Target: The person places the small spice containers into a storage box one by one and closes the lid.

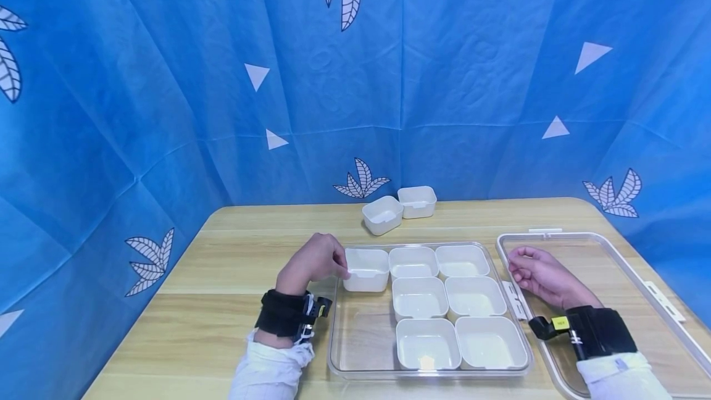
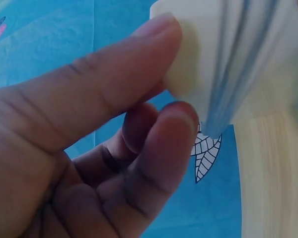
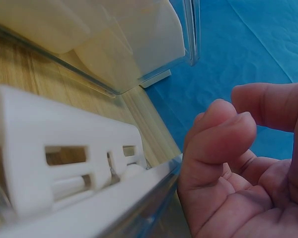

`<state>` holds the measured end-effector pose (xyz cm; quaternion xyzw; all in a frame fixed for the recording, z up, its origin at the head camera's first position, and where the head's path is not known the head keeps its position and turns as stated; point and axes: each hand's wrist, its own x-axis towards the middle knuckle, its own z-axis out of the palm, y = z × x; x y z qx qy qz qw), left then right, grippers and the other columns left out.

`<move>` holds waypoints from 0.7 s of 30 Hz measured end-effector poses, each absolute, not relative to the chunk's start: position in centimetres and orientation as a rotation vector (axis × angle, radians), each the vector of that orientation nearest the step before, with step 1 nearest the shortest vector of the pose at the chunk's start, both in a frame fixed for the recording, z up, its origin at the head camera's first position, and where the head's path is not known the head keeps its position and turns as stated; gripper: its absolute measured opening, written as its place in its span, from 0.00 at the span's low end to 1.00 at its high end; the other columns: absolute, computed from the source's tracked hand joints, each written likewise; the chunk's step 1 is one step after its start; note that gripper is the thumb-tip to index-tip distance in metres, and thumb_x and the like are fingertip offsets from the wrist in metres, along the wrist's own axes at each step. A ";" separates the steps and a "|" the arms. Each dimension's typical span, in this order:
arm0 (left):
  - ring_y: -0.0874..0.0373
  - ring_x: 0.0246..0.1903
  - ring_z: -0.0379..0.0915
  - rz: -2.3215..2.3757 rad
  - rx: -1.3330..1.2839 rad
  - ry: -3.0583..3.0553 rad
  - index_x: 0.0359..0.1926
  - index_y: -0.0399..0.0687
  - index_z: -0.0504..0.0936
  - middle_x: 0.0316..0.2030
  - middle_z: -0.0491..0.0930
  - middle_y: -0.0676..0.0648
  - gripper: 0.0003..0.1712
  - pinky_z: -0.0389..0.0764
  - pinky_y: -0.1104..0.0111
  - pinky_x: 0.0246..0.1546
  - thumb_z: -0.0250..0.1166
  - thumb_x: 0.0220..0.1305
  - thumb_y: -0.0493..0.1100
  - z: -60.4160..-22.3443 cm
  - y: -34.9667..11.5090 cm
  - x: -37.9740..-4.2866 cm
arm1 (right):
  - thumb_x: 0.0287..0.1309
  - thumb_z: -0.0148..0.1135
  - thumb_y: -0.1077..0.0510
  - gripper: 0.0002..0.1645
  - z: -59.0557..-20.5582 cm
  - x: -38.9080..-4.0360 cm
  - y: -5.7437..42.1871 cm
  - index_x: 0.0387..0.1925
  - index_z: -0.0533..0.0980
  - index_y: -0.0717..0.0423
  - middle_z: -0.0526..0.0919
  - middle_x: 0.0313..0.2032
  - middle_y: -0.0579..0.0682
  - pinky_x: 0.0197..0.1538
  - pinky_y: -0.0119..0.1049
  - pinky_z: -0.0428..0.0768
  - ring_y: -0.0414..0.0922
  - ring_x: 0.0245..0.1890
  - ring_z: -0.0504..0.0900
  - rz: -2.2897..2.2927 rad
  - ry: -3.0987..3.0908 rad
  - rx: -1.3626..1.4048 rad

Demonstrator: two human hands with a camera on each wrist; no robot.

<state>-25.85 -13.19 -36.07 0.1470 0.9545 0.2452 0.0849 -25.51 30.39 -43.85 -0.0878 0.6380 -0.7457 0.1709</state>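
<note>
My left hand [image 1: 318,259] pinches the side wall of a small white bin [image 1: 366,271] at the far left corner of a clear storage box [image 1: 355,350]. Thumb and fingers meet at its edge in the left wrist view, where the bin [image 2: 188,59] shows beside the box's clear wall. Several more white bins fill the middle and right columns, among them one at the near right [image 1: 492,343]. Above the clear lid [image 1: 616,301], to the right of the box, my right hand [image 1: 547,276] hovers with loosely curled fingers and nothing between them.
Two loose white bins, one tilted [image 1: 383,215] and one behind it [image 1: 418,202], stand at the table's back. A white latch [image 1: 516,300] lies between box and lid; another latch [image 1: 665,301] is on the lid's right edge. Blue cloth [image 1: 444,79] hangs behind the wooden table [image 1: 222,301].
</note>
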 end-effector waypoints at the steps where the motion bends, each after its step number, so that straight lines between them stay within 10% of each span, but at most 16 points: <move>1: 0.59 0.22 0.67 0.721 0.453 2.850 0.15 0.52 0.82 0.17 0.76 0.57 0.13 0.69 0.70 0.23 0.77 0.48 0.37 -36.2 -13.2 -25.9 | 0.73 0.49 0.59 0.07 -43.8 -25.5 30.4 0.37 0.67 0.58 0.75 0.30 0.47 0.28 0.23 0.75 0.36 0.25 0.73 -2.117 1.812 -0.250; 21: 0.59 0.26 0.67 0.652 0.495 2.845 0.16 0.51 0.81 0.19 0.75 0.56 0.13 0.71 0.69 0.26 0.79 0.44 0.38 -37.3 -13.4 -26.3 | 0.73 0.48 0.59 0.06 -43.7 -25.4 30.4 0.38 0.67 0.58 0.75 0.30 0.47 0.28 0.23 0.75 0.36 0.25 0.73 -2.130 1.800 -0.246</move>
